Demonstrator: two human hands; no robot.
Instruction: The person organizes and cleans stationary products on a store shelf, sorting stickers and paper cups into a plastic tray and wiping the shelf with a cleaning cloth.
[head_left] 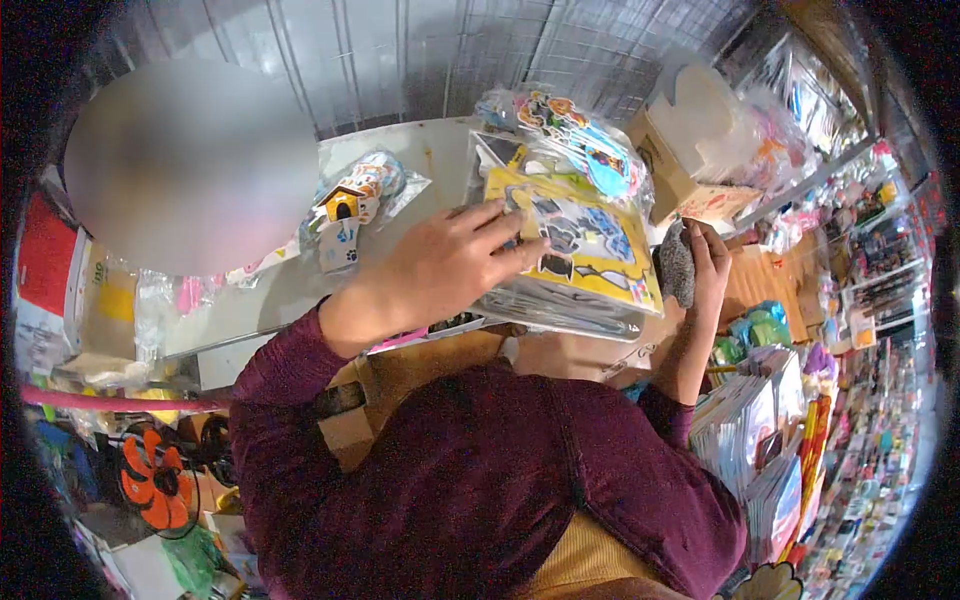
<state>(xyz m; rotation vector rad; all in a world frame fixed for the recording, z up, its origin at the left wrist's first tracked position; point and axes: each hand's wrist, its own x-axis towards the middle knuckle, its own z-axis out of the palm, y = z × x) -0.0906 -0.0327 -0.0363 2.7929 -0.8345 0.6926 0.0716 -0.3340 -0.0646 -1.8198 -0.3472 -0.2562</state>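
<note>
Pressing down on stack of sticker packs (570,270): left hand (450,265) flat on top, fingers (500,235) spread. Right hand (705,265) fingers curled round stack's far edge. Likely light, floppy, slippery film; best gripped by edges beyond fingertips. Yellow top sheet under fingertips, cartoon cutouts, clear sleeves.

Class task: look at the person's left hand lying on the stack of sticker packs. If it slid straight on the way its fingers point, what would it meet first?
The left hand points right across the yellow sticker pack. Going on, it would probably first meet the dark speckled object in the right hand; depth is unclear.
</note>
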